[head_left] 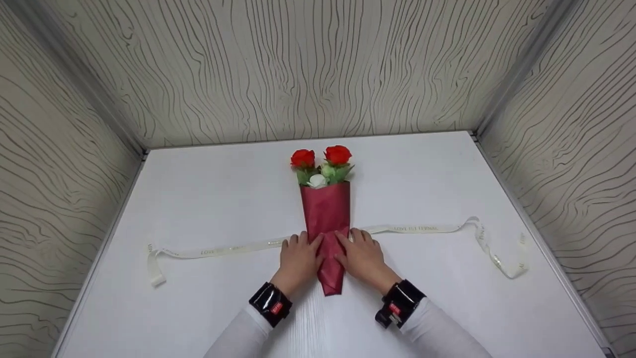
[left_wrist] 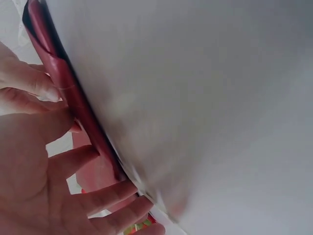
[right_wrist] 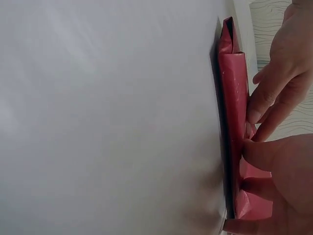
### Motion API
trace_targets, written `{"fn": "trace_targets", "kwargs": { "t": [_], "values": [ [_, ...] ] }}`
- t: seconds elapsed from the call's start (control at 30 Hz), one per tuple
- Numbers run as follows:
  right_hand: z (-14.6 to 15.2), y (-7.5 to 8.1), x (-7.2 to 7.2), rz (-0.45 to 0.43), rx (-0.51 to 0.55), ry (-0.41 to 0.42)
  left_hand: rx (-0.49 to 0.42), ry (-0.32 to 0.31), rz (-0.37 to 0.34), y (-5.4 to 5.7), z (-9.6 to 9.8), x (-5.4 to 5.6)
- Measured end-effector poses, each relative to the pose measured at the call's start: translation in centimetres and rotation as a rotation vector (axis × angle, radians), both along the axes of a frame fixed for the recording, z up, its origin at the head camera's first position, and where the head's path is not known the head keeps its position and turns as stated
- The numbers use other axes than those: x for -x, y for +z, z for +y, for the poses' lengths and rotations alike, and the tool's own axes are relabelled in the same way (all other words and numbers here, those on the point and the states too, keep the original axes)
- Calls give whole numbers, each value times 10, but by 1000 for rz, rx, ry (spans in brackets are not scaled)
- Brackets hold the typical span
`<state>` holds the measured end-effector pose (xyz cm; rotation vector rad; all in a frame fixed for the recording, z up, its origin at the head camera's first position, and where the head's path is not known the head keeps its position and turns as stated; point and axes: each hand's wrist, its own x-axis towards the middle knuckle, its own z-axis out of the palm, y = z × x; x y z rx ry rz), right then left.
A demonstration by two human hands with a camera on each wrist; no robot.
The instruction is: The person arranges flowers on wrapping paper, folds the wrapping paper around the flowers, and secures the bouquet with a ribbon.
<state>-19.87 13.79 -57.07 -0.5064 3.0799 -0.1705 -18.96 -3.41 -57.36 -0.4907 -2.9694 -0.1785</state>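
Head view shows your white table [head_left: 213,189] spreading on all sides of your hands, with wood-patterned panels [head_left: 298,64] rising well beyond them and off to either side. A pale lettered ribbon [head_left: 417,229] lies across your work: one length runs out past your left hand [head_left: 299,261] to a bent end, the other past your right hand [head_left: 365,259] to a loose, curling end; its middle is hidden by your hands and the wrapping. Black bands [head_left: 271,304] circle both your wrists. The bouquet [head_left: 325,211] lies flat between your hands, its long axis running almost straight away from you, roughly square to the ribbon. Its flower end, two red roses [head_left: 338,155] above a white bloom [head_left: 317,181], points away beyond your fingertips, while the narrow foot of the red wrapper [head_left: 331,278] points back between your wrists. Your hands sit just apart, one at each edge, fingers spread and fairly straight; thumbs and forefingers touch the wrapper, neither hand clamped round it.
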Motion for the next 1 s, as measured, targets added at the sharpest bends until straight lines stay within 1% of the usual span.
{"fn": "trace_targets", "kwargs": {
  "t": [0.2,0.3,0.4,0.57,0.73,0.87,0.93,1.0],
  "values": [
    [-2,2,19,1,-2,1,23,19,-27,0,-2,17],
    [-4,4,24,0,3,-4,40,25,-45,-1,-2,23],
    [-6,3,26,6,5,-10,43,29,-61,0,-2,26],
    [-6,1,25,22,-18,-27,39,27,-68,1,-3,28],
    [-7,-1,21,37,-30,-45,29,17,-65,-1,-5,26],
    [-7,-1,18,59,-19,-33,27,16,-55,-2,-6,24],
    [-6,0,17,64,7,-20,0,20,-47,-1,-7,23],
    [-2,2,17,65,64,-14,-59,30,-31,1,-9,23]
  ]
}}
